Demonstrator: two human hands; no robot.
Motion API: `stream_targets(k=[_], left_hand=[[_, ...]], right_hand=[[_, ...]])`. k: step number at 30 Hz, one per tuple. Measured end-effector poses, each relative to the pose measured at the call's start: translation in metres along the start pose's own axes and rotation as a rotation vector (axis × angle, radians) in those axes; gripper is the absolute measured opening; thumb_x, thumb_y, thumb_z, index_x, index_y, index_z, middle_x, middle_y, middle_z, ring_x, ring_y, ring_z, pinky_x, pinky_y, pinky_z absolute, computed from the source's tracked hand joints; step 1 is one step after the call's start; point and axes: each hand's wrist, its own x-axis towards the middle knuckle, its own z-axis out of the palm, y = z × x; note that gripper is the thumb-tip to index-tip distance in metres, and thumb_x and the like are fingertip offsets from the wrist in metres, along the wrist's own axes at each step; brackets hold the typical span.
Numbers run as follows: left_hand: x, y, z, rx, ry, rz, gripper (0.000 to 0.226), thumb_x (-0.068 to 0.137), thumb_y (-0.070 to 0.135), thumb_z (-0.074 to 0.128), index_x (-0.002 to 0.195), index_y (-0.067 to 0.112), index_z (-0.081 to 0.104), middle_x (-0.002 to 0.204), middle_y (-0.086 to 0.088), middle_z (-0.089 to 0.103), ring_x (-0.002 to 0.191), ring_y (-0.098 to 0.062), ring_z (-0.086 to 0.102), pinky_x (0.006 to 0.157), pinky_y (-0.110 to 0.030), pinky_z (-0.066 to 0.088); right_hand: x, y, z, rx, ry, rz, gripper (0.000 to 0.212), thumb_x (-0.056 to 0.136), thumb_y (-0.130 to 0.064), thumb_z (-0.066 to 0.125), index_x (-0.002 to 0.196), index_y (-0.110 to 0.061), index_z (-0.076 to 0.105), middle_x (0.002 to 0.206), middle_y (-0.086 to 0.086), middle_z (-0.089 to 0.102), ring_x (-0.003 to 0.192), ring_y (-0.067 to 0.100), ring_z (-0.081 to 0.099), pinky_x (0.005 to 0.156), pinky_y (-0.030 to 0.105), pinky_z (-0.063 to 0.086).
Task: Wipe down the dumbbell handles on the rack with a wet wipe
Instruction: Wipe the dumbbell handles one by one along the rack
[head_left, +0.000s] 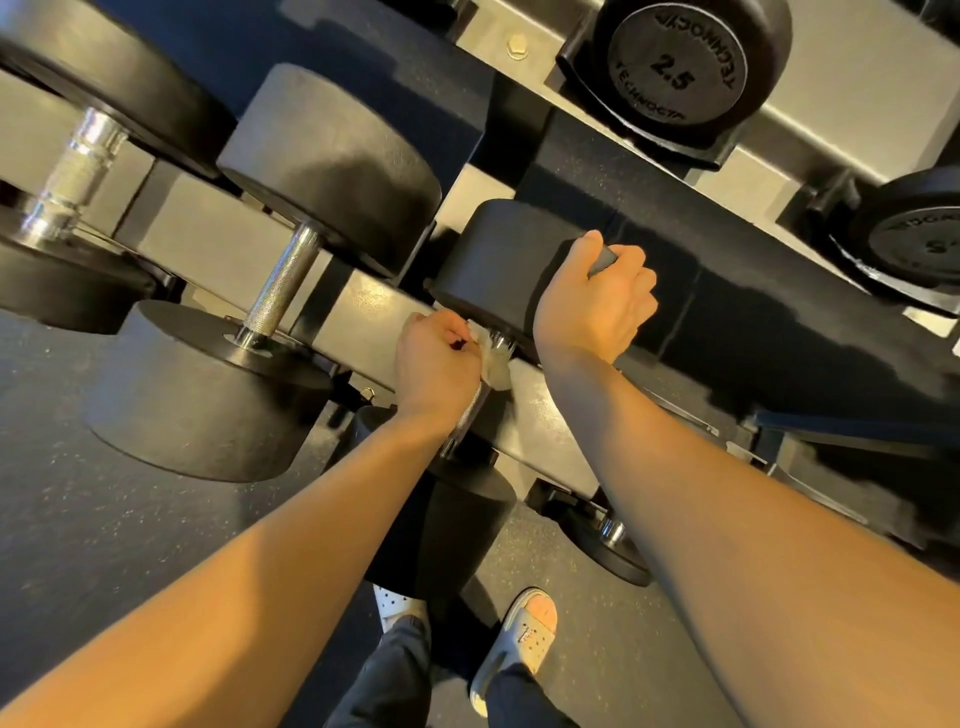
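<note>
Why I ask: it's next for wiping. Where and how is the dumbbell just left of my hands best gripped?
By the knurled handle, wrapped round its middle from above. The bar lies bare between two broad heads too wide to grasp, and the rack rail runs beneath it.

Black dumbbell heads (332, 171), knurled chrome handle (283, 280), white wipe (493, 358) (slightly creamy), grey rack rail (363, 312), speckled dark floor (78, 519).
</note>
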Motion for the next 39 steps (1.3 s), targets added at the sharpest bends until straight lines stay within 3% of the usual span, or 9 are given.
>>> stream_targets(k=[5,9,11,15,18,25,30,34,39], left_hand=[[-0.011,-0.001,-0.002,0.076,-0.106,0.040,0.032,0.097,0.006,0.053,0.068,0.015,0.063,0.072,-0.003,0.061,0.064,-0.010,0.055,0.061,-0.018,0.044],[-0.019,0.000,-0.002,0.123,-0.160,0.075,0.023,0.103,0.020,0.054,0.085,0.019,0.068,0.087,0.004,0.057,0.074,-0.009,0.057,0.064,-0.015,0.039],[-0.015,0.002,-0.001,0.098,-0.145,0.065,0.028,0.104,0.017,0.053,0.079,0.021,0.067,0.079,0.006,0.059,0.069,-0.007,0.057,0.060,-0.012,0.041],[0.014,0.008,0.007,-0.228,-0.199,-0.291,0.025,0.100,0.007,0.051,0.084,0.006,0.069,0.071,-0.004,0.061,0.065,-0.017,0.055,0.070,-0.031,0.050],[0.028,0.011,0.002,-0.325,-0.333,-0.482,0.013,0.100,0.010,0.055,0.091,0.012,0.063,0.079,-0.006,0.057,0.073,-0.019,0.054,0.069,-0.031,0.047],[0.009,-0.004,-0.013,-0.174,-0.309,-0.198,0.008,0.094,0.019,0.073,0.095,0.018,0.065,0.102,0.003,0.068,0.089,-0.005,0.063,0.069,-0.016,0.046],[-0.009,-0.011,-0.014,0.234,-0.366,0.039,0.012,0.091,0.011,0.072,0.085,0.018,0.064,0.090,0.002,0.066,0.091,-0.010,0.066,0.071,-0.016,0.049],[0.006,-0.002,-0.004,0.031,-0.287,-0.004,0.018,0.094,0.006,0.063,0.083,0.019,0.064,0.089,0.002,0.073,0.094,-0.007,0.070,0.087,-0.029,0.057],[0.005,-0.010,0.000,-0.112,-0.269,-0.086,0.016,0.097,0.010,0.065,0.082,0.016,0.066,0.094,0.004,0.076,0.097,-0.003,0.072,0.088,-0.026,0.058]], right_hand=[[0.000,-0.001,-0.001,-0.012,-0.003,-0.002,0.039,0.103,-0.049,0.037,0.123,-0.019,0.051,0.128,0.002,0.051,0.119,0.020,0.043,0.102,0.045,0.045],[0.000,-0.001,-0.001,-0.005,-0.001,-0.006,0.038,0.103,-0.049,0.037,0.122,-0.019,0.052,0.127,0.003,0.051,0.119,0.021,0.043,0.101,0.045,0.045],[-0.001,-0.001,-0.001,-0.013,0.005,-0.007,0.038,0.103,-0.049,0.037,0.122,-0.019,0.052,0.126,0.003,0.051,0.119,0.021,0.043,0.101,0.045,0.045],[0.000,0.000,-0.001,-0.014,0.006,-0.011,0.037,0.103,-0.049,0.037,0.122,-0.020,0.051,0.125,0.002,0.051,0.118,0.020,0.043,0.100,0.044,0.045],[0.000,0.001,0.000,-0.004,0.007,-0.013,0.037,0.103,-0.049,0.038,0.122,-0.020,0.051,0.124,0.002,0.051,0.117,0.020,0.043,0.100,0.044,0.045],[0.000,0.003,0.001,0.020,0.010,-0.014,0.036,0.103,-0.049,0.038,0.119,-0.020,0.053,0.122,0.001,0.051,0.116,0.020,0.043,0.099,0.044,0.045],[0.000,0.003,0.002,0.018,0.016,-0.021,0.039,0.101,-0.050,0.036,0.120,-0.020,0.053,0.122,0.001,0.051,0.118,0.021,0.043,0.099,0.047,0.045],[0.000,0.003,0.002,0.026,0.021,-0.016,0.040,0.099,-0.051,0.035,0.118,-0.020,0.052,0.120,0.001,0.051,0.117,0.021,0.043,0.099,0.048,0.045],[-0.001,0.003,0.001,0.022,0.017,-0.019,0.040,0.099,-0.051,0.035,0.118,-0.020,0.052,0.120,0.000,0.051,0.116,0.021,0.043,0.099,0.047,0.045]])
